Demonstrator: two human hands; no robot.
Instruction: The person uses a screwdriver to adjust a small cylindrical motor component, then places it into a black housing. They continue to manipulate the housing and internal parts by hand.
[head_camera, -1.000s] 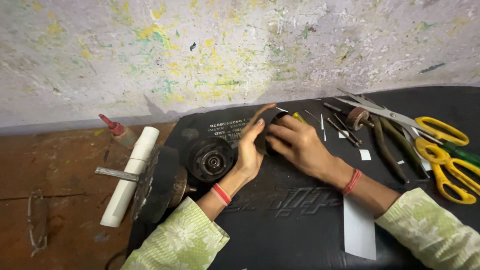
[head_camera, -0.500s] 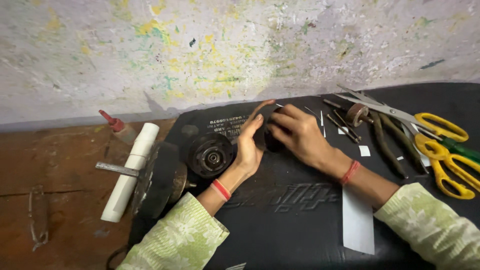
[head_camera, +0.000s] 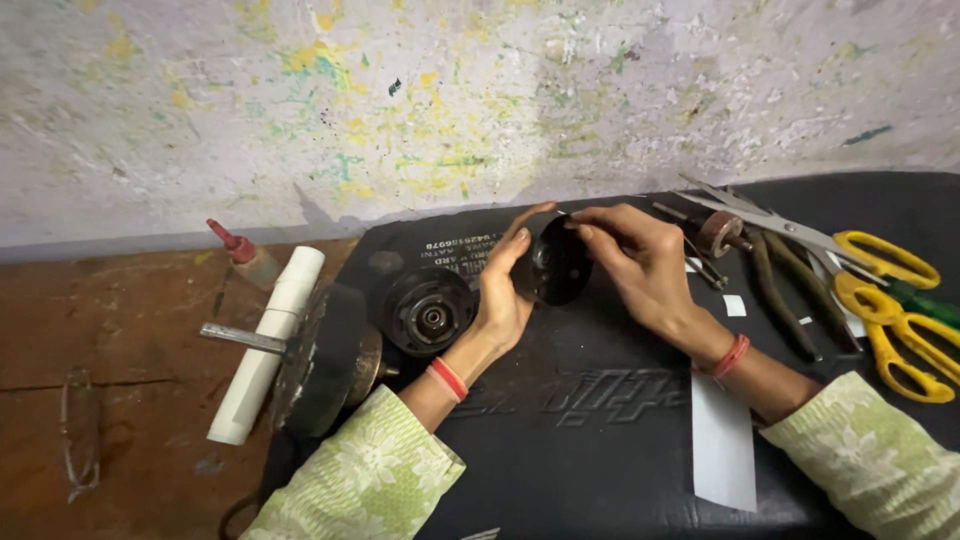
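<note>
Holding a round black cap (head_camera: 553, 262) just above the black mat (head_camera: 600, 440), left hand (head_camera: 503, 290) cupping, right hand (head_camera: 640, 262) pinching its rim; motor housing (head_camera: 430, 310) sits open beside it, uncapped.

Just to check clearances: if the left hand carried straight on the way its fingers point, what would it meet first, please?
Probably the painted wall: the left hand, cupping the dark round part, points up and away. Depth is unclear.

- Your left hand (head_camera: 503, 292) and right hand (head_camera: 640, 262) gripped a round black part (head_camera: 552, 262) together.
- Yellow-handled scissors (head_camera: 880, 290) lay well to the right.
</note>
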